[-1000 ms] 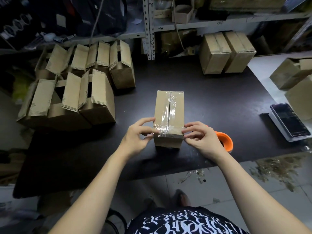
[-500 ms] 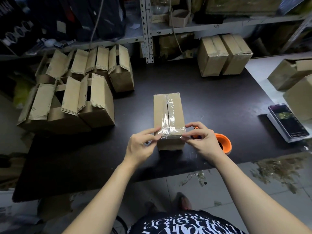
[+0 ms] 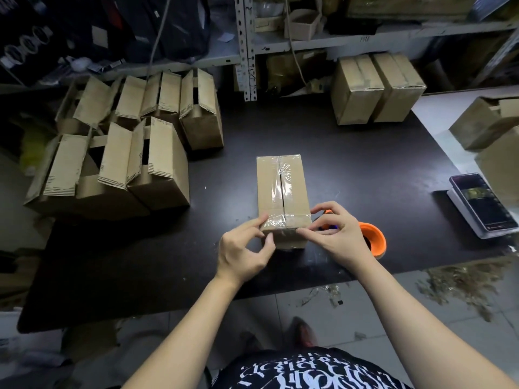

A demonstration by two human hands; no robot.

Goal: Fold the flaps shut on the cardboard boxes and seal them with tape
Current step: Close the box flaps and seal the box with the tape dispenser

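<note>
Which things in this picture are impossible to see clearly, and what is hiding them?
All in the head view:
- Tape dispenser: mostly behind the right hand.
- Near end of the taped box: covered by the left hand and the right hand.
- Open boxes: contents lost in shadow.
- Phone screen: too small to read.

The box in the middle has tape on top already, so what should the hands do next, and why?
Probably press the tape end flat down the near face of the box. Both hands, left and right, pinch at that near top edge, where the tape looks wrinkled.
</note>
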